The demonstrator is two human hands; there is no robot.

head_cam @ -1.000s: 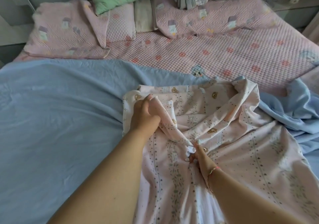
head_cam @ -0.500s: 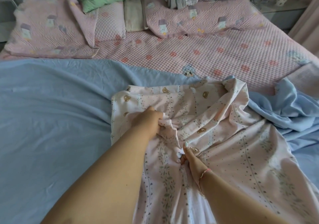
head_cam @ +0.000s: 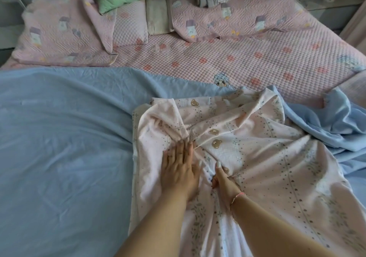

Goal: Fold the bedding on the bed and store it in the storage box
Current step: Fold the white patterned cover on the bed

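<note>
A second before, the left hand [head_cam: 179,169] had clutched a fold; now it lay flat, fingers straight, pressing the pink bear-print sheet [head_cam: 257,157] — while the right hand [head_cam: 221,177] pinched a bunched crease. To the left spread the blue blanket [head_cam: 59,138]; pink quilted pillows [head_cam: 59,34] lay beyond.

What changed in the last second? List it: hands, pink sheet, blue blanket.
The left hand let go of the bunched fold it gripped and now presses flat on the pink bear-print sheet, the flap turned over to the left. The right hand still pinches the sheet's middle. The blue blanket and pillows stayed put.
</note>
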